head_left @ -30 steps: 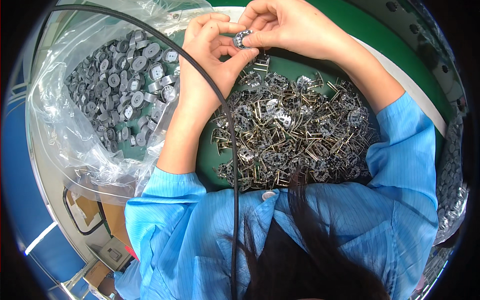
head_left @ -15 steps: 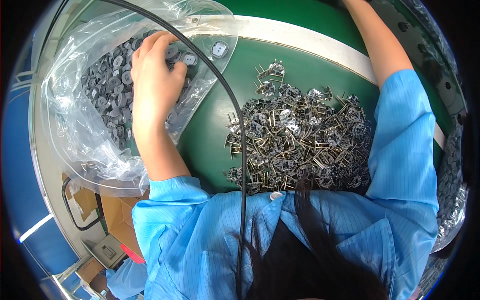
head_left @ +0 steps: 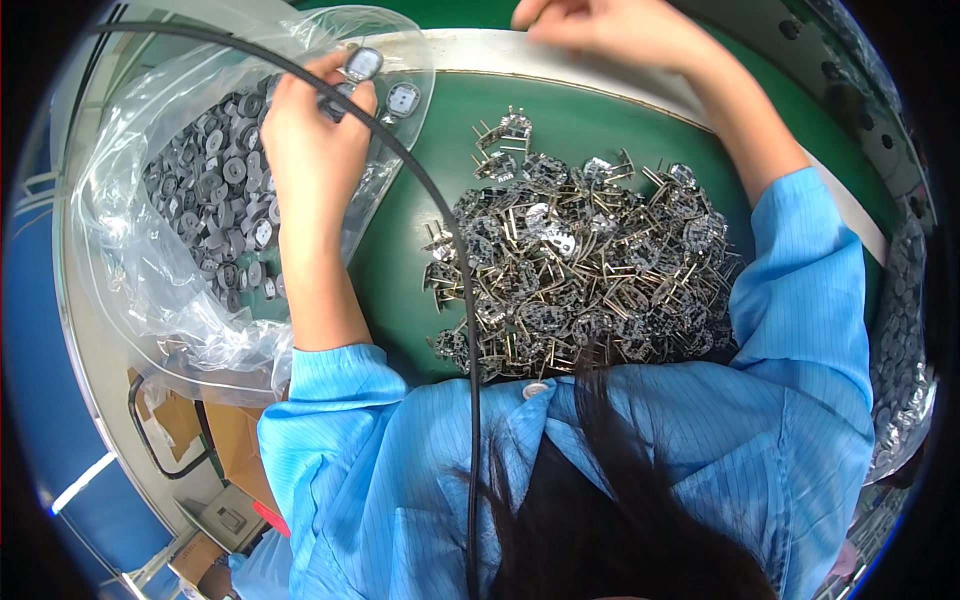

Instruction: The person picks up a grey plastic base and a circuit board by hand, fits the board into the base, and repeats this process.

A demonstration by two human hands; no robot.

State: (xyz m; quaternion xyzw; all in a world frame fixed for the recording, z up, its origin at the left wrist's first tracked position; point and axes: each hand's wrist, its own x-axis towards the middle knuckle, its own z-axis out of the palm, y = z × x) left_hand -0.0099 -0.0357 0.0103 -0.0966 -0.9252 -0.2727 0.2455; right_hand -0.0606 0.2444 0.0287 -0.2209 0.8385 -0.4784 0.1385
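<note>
My left hand (head_left: 318, 135) is over the open clear plastic bag (head_left: 100, 215) at the left, its thumb and fingers closed around a round grey cap (head_left: 363, 64) with a pale inner face. Another grey cap (head_left: 403, 99) lies beside that hand near the bag's edge. Inside the bag is a heap of small round grey caps (head_left: 215, 165). At the top edge my right hand (head_left: 610, 28) reaches leftward above the white strip; its fingers are bent, blurred and partly cut off, so what they hold does not show. A pile of small circuit boards with metal pins (head_left: 590, 265) lies between my arms.
A black cable (head_left: 462, 260) arches across the view in front of the bag and pile. The green work surface (head_left: 390, 290) has a white strip (head_left: 500, 57) along its far side. Another bag of grey parts (head_left: 900, 345) is at the right. Cardboard boxes (head_left: 235, 440) stand lower left.
My right hand has come into view at the top, moving left. My left hand has lifted a grey cap, whose pale face now shows above the fingers. The cable appears lower and further left.
</note>
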